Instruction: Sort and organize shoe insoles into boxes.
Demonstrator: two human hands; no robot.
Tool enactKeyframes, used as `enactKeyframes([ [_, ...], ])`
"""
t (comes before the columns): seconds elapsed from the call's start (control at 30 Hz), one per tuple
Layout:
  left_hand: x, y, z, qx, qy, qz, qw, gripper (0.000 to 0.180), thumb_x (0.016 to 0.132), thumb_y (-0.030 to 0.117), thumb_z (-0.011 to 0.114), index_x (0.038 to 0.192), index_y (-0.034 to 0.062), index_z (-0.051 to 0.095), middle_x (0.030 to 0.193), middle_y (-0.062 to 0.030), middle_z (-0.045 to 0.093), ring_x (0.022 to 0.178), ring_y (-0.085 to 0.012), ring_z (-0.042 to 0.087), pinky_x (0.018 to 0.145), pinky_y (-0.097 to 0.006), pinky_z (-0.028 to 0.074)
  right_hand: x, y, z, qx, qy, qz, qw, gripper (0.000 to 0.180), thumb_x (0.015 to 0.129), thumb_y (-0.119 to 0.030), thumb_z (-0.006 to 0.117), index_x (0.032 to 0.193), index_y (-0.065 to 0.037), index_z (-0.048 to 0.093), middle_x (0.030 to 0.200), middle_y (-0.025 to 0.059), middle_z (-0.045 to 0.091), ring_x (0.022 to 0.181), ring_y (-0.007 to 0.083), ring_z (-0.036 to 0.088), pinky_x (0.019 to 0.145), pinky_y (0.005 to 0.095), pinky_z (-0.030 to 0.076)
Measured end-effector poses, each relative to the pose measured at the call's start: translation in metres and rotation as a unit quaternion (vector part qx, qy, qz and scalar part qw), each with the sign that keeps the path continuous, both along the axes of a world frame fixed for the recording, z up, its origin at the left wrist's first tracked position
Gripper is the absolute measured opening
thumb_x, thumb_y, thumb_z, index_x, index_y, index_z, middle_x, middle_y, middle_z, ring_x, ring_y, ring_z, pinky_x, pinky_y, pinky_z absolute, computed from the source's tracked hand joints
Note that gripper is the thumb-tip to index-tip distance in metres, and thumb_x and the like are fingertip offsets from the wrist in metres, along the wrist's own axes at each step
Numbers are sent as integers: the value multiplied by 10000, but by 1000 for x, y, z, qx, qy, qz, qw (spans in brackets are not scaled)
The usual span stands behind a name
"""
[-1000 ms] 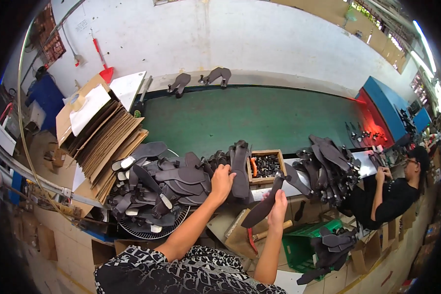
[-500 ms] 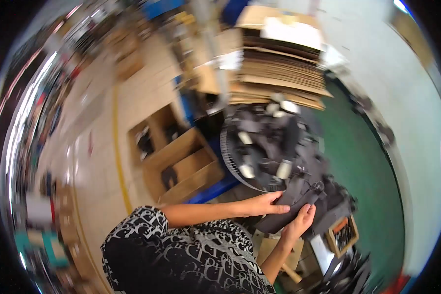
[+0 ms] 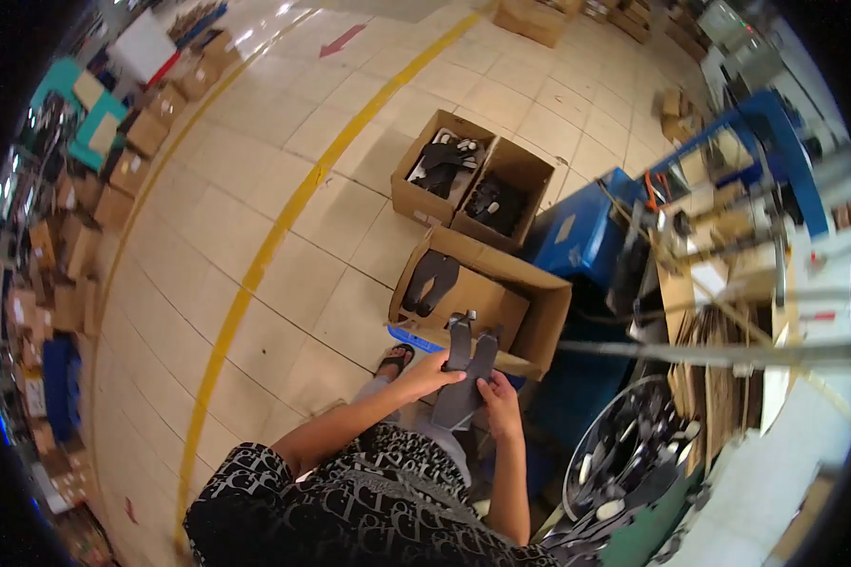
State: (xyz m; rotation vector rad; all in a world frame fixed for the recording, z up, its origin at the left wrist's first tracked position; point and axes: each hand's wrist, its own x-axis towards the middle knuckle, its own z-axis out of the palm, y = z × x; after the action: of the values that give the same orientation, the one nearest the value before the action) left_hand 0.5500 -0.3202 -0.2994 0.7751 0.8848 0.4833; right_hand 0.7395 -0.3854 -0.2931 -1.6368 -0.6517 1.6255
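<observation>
Both hands hold a flat dark grey piece (image 3: 460, 399) that splits into two long prongs pointing away from me; small knobs show near the prong tips. My left hand (image 3: 435, 374) grips its left edge, thumb on top. On the opposite edge, my right hand (image 3: 497, 401) pinches it between thumb and fingers. The prongs overlap the near rim of an open cardboard box (image 3: 550, 326). Inside that box, at its left end, lies a similar dark forked piece (image 3: 431, 282). My fingers' undersides are hidden.
Two more open boxes stand beyond: one (image 3: 407, 200) with dark and white pieces, another (image 3: 537, 180) with dark pieces. To the right are a blue machine (image 3: 577, 231), a metal post (image 3: 709, 353), stacked cardboard (image 3: 714, 378) and a round container (image 3: 577, 463) of dark parts.
My view has swung left, from the round container to the open boxes. Both hands have carried the forked piece from beside that container to the near box's rim.
</observation>
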Motion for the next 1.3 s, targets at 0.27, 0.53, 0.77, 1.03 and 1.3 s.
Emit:
enactKeyframes([
  [0.27, 17, 172, -21, 443, 303, -481, 693, 210, 751, 106, 670, 934, 15, 622, 869, -159, 664, 862, -298, 649, 730, -464, 493, -45, 147, 32, 349, -624, 384, 585, 587, 782, -210, 776, 1241, 8, 483, 1025, 179, 654, 1028, 331, 615, 868, 399, 479],
  [0.53, 47, 232, -150, 680, 381, -41, 625, 514, 741, 175, 702, 1196, 8, 530, 1239, -200, 555, 1086, -345, 560, 879, -501, 461, 15, 220, -231, -198, 82, 61, 975, 533, 799, -219, 769, 1213, 26, 540, 1080, 105, 657, 1013, 282, 617, 886, 426, 461],
  [0.77, -17, 151, -366, 25, 490, -32, 871, 490, 826, 198, 699, 1240, 28, 499, 1210, -202, 574, 1096, -378, 568, 936, -441, 460, -50, 231, -350, -162, 121, 48, 978, 426, 776, -231, 791, 1072, 31, 632, 1012, 94, 665, 953, 218, 610, 865, 353, 460],
  [1.03, 6, 196, -398, -34, 399, -31, 916, 240, 783, 102, 713, 1012, 43, 668, 918, -138, 684, 753, -246, 666, 680, -380, 535, -19, 202, -445, -25, -38, -165, 985, 302, 844, -208, 718, 1039, 2, 625, 915, 84, 647, 858, 192, 576, 806, 320, 456],
  [1.3, -72, 215, -432, 183, 560, -149, 794, 135, 727, 181, 723, 816, 80, 724, 886, -134, 690, 867, -339, 654, 764, -415, 521, -84, 215, -472, -143, -23, -87, 986, 47, 836, -71, 676, 835, -37, 643, 682, 24, 591, 517, 126, 487, 445, 290, 398],
])
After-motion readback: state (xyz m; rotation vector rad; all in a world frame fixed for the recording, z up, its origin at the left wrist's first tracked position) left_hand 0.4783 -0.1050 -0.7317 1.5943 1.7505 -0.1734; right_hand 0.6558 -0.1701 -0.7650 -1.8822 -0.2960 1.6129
